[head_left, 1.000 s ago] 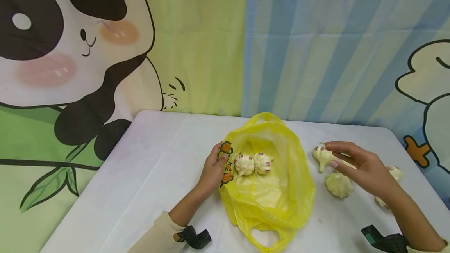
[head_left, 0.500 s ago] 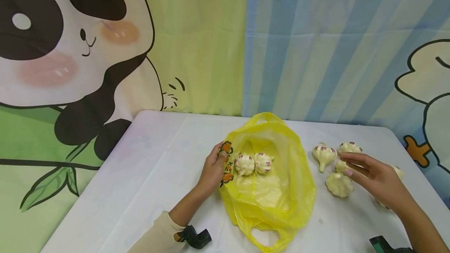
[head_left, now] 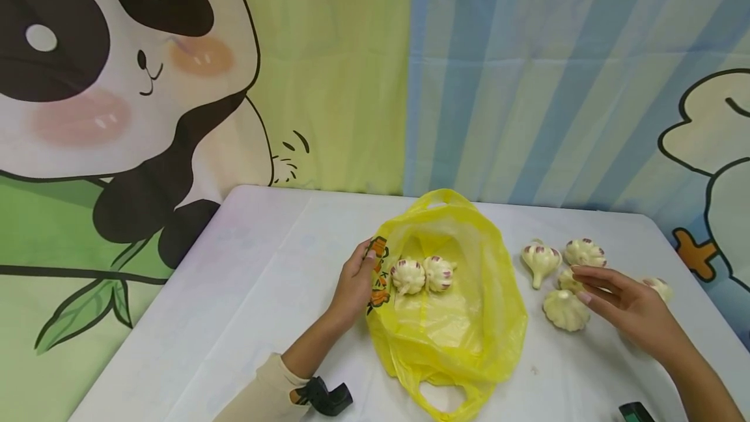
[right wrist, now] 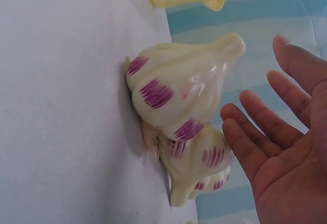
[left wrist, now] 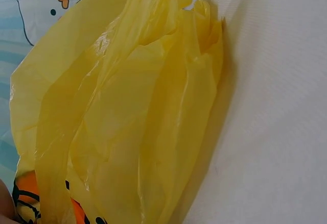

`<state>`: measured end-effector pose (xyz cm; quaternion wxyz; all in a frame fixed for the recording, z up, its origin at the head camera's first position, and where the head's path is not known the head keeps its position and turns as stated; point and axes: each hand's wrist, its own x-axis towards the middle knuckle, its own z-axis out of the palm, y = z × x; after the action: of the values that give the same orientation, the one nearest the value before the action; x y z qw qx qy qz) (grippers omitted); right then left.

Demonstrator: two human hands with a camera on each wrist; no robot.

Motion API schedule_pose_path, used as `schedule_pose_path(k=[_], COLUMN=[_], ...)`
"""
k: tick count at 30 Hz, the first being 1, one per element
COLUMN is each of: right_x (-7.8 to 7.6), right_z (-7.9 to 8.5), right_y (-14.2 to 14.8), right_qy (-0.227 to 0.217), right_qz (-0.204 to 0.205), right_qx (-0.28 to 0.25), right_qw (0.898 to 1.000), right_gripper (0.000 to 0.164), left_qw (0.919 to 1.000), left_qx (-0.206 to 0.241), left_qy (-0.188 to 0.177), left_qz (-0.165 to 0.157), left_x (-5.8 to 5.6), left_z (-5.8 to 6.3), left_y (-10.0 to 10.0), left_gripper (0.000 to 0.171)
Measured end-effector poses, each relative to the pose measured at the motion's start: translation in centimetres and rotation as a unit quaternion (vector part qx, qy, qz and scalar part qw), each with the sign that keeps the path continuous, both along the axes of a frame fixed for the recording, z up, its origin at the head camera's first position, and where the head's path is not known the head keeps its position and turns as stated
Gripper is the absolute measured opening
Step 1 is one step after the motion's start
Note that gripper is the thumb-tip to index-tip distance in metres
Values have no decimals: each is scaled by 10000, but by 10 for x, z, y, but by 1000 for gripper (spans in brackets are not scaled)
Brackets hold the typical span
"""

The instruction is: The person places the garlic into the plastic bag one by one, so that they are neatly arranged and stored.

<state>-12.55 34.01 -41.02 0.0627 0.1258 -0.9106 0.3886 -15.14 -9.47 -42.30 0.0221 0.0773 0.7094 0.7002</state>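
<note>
A yellow plastic bag (head_left: 469, 318) lies with its mouth spread, and two white-and-purple garlic bulbs (head_left: 407, 277) rest inside. My left hand (head_left: 354, 282) grips the bag's left rim by the orange print; the left wrist view is mostly filled by the yellow plastic bag (left wrist: 138, 106). Over a loose group of garlic bulbs (head_left: 566, 310) to the right, my right hand (head_left: 635, 311) hovers with its fingers extended and nothing held. In the right wrist view the right hand (right wrist: 286, 137) is beside a large garlic bulb (right wrist: 176, 83); whether a fingertip touches a bulb behind, I cannot tell.
Another garlic bulb (head_left: 657, 288) lies partly hidden behind the right hand. The white tabletop (head_left: 246, 292) extends left of the bag. A printed curtain (head_left: 328, 83) stands along the table's back edge.
My right hand has moved a little right and down from over the back bulbs, uncovering some of them. The left hand and the bag stay practically in place.
</note>
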Motion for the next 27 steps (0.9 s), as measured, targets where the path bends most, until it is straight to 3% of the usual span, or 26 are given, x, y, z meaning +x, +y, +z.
schedule_pose_path(k=[9, 17, 27], right_x=[4, 0, -2], right_z=[-7, -13, -22], right_y=[4, 6, -2], right_qy=[1, -280, -661], right_qz=[-84, 4, 7], right_qx=[-185, 88, 222], right_qw=[9998, 9996, 9976], right_gripper=[43, 47, 57], left_qw=[10000, 9999, 9998], left_qx=[-40, -121, -153], left_qy=[-1, -96, 74], left_qz=[55, 36, 127], left_x=[3, 14, 3], left_z=[2, 25, 1], left_y=[2, 3, 2], left_gripper=[42, 41, 43])
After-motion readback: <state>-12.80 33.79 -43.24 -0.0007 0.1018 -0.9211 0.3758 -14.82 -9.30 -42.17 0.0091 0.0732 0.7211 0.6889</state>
